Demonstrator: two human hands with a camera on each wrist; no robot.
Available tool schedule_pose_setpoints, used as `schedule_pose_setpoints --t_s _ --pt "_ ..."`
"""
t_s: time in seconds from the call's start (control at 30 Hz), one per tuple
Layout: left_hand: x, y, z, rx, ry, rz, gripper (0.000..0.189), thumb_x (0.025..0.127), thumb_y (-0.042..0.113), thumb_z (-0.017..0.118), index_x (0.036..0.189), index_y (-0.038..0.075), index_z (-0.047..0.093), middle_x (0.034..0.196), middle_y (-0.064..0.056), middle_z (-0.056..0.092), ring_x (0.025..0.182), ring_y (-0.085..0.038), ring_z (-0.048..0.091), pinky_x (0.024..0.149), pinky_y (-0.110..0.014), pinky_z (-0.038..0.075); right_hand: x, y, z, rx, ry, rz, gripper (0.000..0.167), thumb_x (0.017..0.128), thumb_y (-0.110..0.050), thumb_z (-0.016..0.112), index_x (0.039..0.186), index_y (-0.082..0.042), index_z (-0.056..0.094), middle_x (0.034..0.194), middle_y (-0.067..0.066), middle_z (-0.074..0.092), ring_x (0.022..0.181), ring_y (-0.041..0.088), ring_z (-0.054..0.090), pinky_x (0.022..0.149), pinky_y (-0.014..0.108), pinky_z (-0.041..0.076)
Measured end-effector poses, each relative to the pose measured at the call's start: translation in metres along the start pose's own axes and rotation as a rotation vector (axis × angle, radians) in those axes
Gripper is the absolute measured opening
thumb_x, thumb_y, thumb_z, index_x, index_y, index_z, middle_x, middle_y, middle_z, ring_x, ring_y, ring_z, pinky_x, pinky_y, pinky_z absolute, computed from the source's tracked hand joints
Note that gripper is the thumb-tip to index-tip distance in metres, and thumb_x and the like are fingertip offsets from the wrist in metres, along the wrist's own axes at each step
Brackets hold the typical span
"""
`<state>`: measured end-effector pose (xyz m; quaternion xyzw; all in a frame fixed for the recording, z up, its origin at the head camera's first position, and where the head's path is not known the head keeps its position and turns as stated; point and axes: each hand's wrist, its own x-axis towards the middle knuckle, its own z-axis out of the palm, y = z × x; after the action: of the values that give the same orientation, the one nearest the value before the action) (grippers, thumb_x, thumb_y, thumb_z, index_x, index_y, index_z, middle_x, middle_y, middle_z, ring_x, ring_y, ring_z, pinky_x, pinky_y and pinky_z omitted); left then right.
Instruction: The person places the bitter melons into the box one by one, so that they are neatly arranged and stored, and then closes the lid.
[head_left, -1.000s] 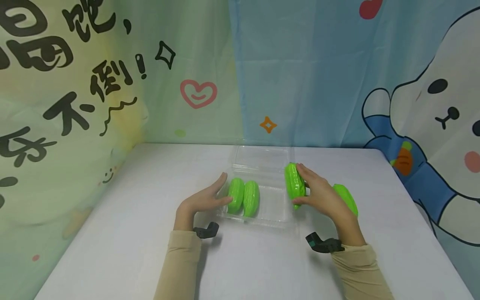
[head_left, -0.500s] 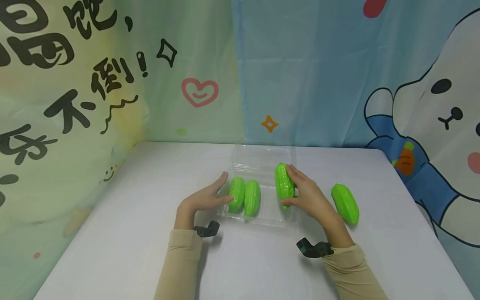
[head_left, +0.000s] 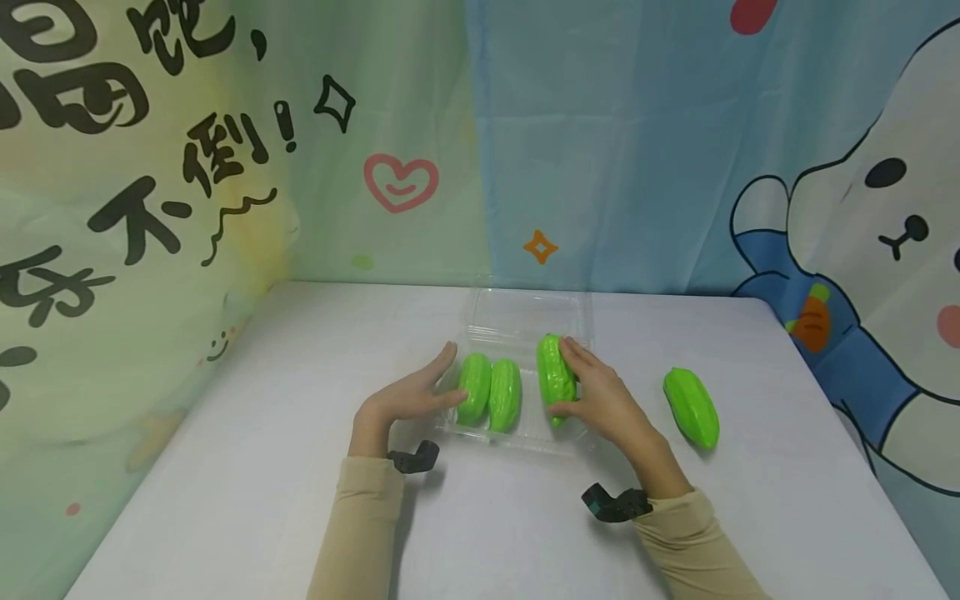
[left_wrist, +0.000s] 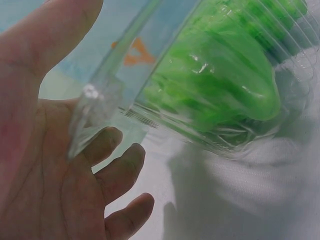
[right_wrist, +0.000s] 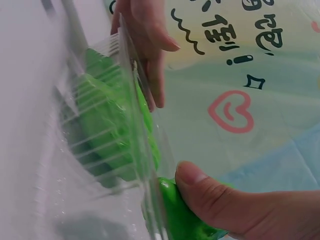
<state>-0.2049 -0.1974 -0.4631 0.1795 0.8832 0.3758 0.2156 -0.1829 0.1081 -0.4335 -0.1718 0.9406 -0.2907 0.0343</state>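
Observation:
My right hand [head_left: 606, 402] grips a glossy, lumpy green bitter melon [head_left: 552, 373] between thumb and fingers, over the right part of a clear plastic box [head_left: 531, 421]. Two more bitter melons, one at the left wall [head_left: 472, 389] and one beside it [head_left: 505, 397], lie side by side in the box. At the box's left edge, my left hand [head_left: 407, 400] is spread, thumb apart from the relaxed fingers. In the left wrist view the box's clear corner [left_wrist: 92, 100] overlaps that palm. The right wrist view shows the right thumb [right_wrist: 205, 192] pressed against the held melon.
Another bitter melon [head_left: 691, 408] lies on the white table [head_left: 487, 525] to the right. The box's clear lid [head_left: 528, 312] is folded back behind it. A printed curtain [head_left: 540, 150] hangs behind the table's far edge.
My right hand has carried the bitter melon leftward from the box's right edge, then lower over its right part. The loose melon on the right is now fully uncovered. My left hand stays put.

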Motion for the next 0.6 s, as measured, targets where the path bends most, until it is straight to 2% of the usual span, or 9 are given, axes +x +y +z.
schedule_pose_setpoints --t_s 0.47,0.6 --pt "0.001 0.0 0.0 0.007 -0.001 -0.002 0.096 0.09 0.056 0.054 0.153 0.017 -0.006 0.16 0.002 -0.007 0.148 -0.015 -0.003 0.121 -0.038 0.008 0.002 -0.006 0.017 0.009 -0.011 0.025 0.108 0.066 -0.024 0.086 0.15 -0.002 0.023 0.157 0.018 0.022 0.142 0.038 0.025 0.112 0.052 0.029" --pt "0.001 0.0 0.0 0.01 0.002 -0.005 0.096 0.089 0.057 0.054 0.153 0.017 -0.006 0.16 0.001 -0.007 0.148 -0.016 -0.003 0.121 -0.039 0.009 0.003 -0.008 0.021 -0.005 -0.021 0.036 0.108 0.066 -0.025 0.087 0.15 -0.002 0.023 0.156 0.018 0.022 0.142 0.038 0.026 0.11 0.055 0.031"
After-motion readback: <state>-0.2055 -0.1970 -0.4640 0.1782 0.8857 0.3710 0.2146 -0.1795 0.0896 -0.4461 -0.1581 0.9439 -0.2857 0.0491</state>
